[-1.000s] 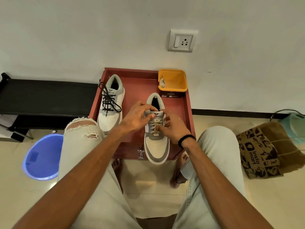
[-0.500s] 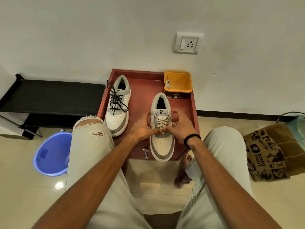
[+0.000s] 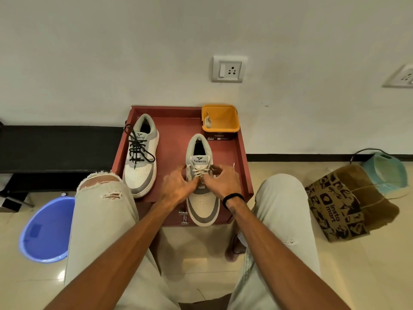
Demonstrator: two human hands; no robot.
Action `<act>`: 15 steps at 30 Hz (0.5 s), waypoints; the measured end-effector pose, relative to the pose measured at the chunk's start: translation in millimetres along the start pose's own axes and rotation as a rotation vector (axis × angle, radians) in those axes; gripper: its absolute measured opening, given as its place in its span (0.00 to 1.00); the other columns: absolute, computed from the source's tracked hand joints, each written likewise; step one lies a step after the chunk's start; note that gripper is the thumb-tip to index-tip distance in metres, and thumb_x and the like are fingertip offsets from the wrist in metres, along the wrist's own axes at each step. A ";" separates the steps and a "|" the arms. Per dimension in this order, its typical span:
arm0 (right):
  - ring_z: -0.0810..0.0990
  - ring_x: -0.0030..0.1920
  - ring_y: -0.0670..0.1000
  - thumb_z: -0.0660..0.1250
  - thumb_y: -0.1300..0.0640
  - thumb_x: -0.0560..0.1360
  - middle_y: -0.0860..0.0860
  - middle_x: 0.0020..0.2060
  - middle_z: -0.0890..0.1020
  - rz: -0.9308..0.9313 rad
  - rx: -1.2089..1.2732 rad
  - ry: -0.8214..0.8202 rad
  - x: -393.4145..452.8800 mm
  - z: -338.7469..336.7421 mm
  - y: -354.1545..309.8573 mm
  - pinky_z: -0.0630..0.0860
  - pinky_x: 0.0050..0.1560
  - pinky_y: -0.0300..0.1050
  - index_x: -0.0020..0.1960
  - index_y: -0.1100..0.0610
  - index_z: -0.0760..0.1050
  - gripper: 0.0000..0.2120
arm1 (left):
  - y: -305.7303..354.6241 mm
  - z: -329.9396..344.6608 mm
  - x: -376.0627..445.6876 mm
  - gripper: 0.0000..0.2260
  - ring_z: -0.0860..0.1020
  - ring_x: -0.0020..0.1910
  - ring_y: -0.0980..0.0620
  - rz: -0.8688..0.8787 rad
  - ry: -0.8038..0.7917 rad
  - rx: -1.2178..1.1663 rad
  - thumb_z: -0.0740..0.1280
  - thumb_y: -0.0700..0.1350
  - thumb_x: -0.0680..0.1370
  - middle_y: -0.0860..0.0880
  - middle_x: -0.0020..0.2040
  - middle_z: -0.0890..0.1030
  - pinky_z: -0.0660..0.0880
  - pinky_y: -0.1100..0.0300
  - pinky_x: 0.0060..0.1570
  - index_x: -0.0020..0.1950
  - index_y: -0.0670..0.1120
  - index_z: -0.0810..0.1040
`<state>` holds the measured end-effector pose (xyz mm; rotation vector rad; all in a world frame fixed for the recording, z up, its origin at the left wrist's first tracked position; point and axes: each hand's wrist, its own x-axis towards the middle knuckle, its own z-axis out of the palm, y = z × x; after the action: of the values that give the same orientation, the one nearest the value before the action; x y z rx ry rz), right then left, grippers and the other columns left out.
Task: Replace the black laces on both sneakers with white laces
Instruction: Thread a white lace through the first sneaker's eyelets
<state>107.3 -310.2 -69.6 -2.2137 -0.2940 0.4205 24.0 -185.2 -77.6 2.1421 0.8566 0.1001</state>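
Two hands meet over the near sneaker point(image 3: 203, 204) on the red tray point(image 3: 176, 130). The left hand point(image 3: 178, 186) and right hand point(image 3: 223, 184) curl their fingers tight, pinching its white lace point(image 3: 201, 171). Farther left stands the other sneaker point(image 3: 140, 159) with its black lace point(image 3: 137, 146). A yellow tub point(image 3: 223, 119) holds another white lace point(image 3: 208, 121).

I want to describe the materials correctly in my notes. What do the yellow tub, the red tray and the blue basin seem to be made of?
The yellow tub looks like smooth moulded plastic with a rolled rim. The red tray has a matte painted look with straight raised edges, possibly wood or metal; I cannot tell which. The blue basin seems glossy plastic, since its inside reflects light.
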 end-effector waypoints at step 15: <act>0.83 0.43 0.46 0.74 0.44 0.72 0.46 0.43 0.87 -0.029 -0.060 0.024 15.4 -5.3 0.6 0.79 0.46 0.42 0.49 0.52 0.86 0.12 | 2.1 -3.3 13.7 0.26 0.83 0.51 0.49 -0.001 0.005 0.013 0.70 0.62 0.77 0.46 0.58 0.85 0.80 0.55 0.52 0.71 0.49 0.77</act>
<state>123.5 -308.9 -70.0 -2.2689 -0.3298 0.3734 34.5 -175.6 -76.7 2.1542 0.8628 0.0998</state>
